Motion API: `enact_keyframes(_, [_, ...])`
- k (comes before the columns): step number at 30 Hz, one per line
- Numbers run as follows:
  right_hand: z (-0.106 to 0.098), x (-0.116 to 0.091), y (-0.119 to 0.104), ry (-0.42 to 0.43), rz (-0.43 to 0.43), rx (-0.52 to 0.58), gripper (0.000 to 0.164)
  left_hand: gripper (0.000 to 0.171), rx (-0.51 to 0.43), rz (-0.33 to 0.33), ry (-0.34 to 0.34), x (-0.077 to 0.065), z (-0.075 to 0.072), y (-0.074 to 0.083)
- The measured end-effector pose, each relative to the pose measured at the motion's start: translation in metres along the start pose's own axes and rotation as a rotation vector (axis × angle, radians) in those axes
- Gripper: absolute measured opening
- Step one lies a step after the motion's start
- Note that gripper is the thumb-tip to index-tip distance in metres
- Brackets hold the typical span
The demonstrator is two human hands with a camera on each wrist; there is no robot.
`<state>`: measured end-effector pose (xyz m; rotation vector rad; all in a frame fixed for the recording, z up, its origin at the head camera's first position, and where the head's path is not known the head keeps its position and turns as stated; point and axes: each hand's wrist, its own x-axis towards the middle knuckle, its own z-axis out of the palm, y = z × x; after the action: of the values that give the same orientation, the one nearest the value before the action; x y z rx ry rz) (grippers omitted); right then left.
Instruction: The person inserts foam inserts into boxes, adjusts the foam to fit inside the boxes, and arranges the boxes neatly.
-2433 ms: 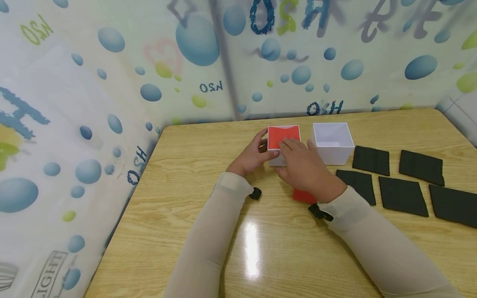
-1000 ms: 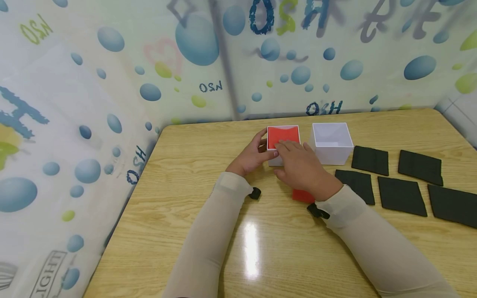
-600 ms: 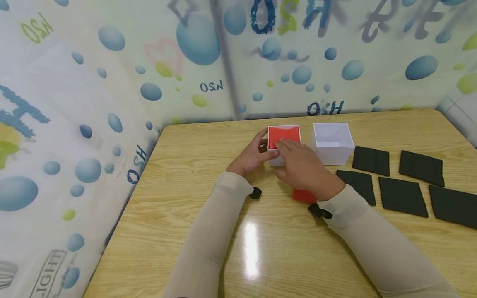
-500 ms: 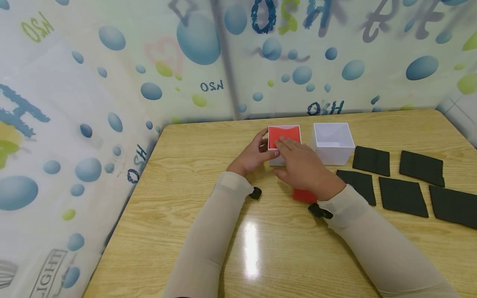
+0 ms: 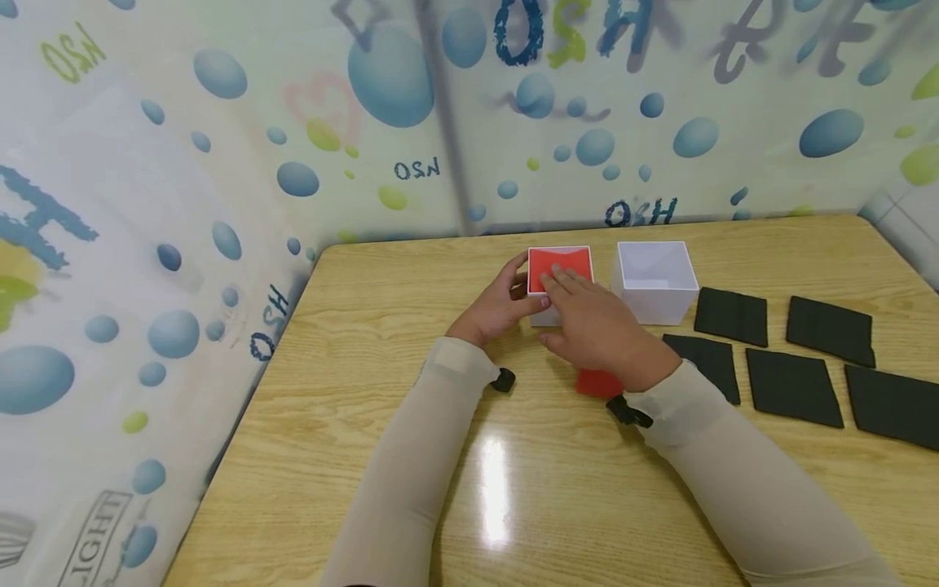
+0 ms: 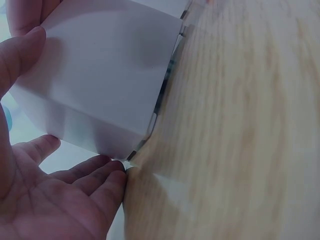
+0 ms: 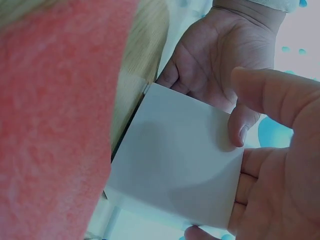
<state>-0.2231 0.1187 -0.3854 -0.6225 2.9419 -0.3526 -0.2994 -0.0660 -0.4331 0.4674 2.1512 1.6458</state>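
Note:
A small white square box (image 5: 545, 316) stands on the table with a red sheet (image 5: 541, 262) filling its open top. The sheet's far edge dips in the middle. My left hand (image 5: 499, 306) holds the box at its near left corner, thumb on the front wall (image 6: 105, 65) and the other fingers along the left side. My right hand (image 5: 601, 326) presses on the red sheet with straight fingers. A second red piece (image 5: 597, 383) lies on the table under my right wrist, partly hidden; it looms large and rough-textured in the right wrist view.
Another white box (image 5: 656, 303), open at the top with nothing showing inside, stands just right of the first. Several flat black squares (image 5: 795, 387) lie on the wooden table (image 5: 352, 391) to the right. A printed wall sheet (image 5: 513, 147) rises behind the table.
The right hand's fingers have shifted slightly on the red sheet, towards its middle. The left hand and both boxes stay where they were.

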Motion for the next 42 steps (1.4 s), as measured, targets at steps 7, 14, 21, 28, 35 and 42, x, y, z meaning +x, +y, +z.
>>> enact_keyframes(7, [-0.0019,0.0012,-0.0021,-0.020,0.017,-0.004,0.095,0.093,0.008,-0.005,-0.004,-0.0007,-0.0002,0.0011])
enact_keyframes(14, [-0.0004,0.0017,-0.0024,-0.014,0.023,-0.004,0.094,0.093,0.008,0.000,-0.008,-0.0001,0.0000,-0.0004])
enact_keyframes(21, [0.0002,0.0030,-0.0023,-0.015,0.029,-0.022,0.092,0.091,-0.009,0.006,-0.010,0.0011,0.0006,-0.0020])
enact_keyframes(28, [-0.0009,0.0049,-0.0034,-0.026,0.048,-0.035,0.089,0.093,-0.018,-0.004,-0.012,0.0007,-0.0008,-0.0001])
enact_keyframes(35, [-0.0007,0.0057,-0.0030,-0.034,0.057,-0.025,0.087,0.092,-0.018,-0.012,-0.007,0.0003,-0.0009,0.0002])
enact_keyframes(42, [-0.0003,0.0035,-0.0007,-0.024,0.040,0.000,0.091,0.091,-0.010,-0.003,-0.001,0.0009,0.0001,-0.0006])
